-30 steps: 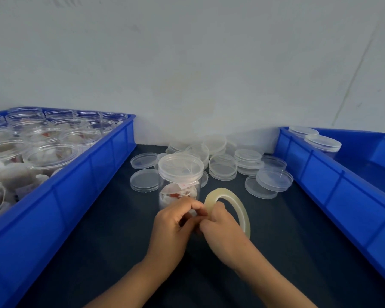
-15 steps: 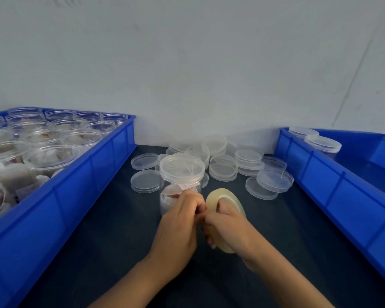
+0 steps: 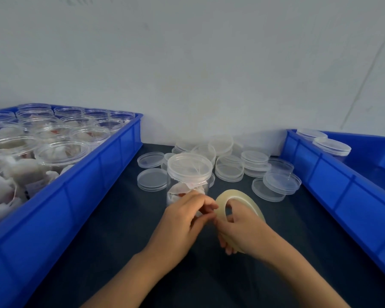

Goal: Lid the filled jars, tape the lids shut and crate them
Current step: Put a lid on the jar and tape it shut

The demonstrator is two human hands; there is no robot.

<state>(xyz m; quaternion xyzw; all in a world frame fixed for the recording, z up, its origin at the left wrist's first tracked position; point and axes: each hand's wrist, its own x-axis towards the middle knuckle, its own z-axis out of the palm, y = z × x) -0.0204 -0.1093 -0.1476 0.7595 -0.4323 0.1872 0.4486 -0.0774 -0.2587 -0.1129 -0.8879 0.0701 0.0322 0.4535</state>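
Note:
A clear jar (image 3: 188,181) with a lid on it and white packets inside stands on the dark table (image 3: 111,230), just beyond my hands. My right hand (image 3: 242,232) grips a roll of clear tape (image 3: 238,198) held upright, with fingers through its hole. My left hand (image 3: 182,221) pinches at the roll's left edge, where the tape end is; the end itself is too thin to see. Both hands meet in front of the jar and hide its lower part.
A blue crate (image 3: 76,196) on the left holds several open filled jars (image 3: 60,152). A blue crate (image 3: 342,196) on the right holds two lidded jars (image 3: 331,146) at its far end. Several loose clear lids (image 3: 231,167) lie behind the jar by the wall.
The tape roll has turned in my right hand and sits a little higher and further right than before. My left hand's fingertips stayed at the roll's edge. The jar has not moved.

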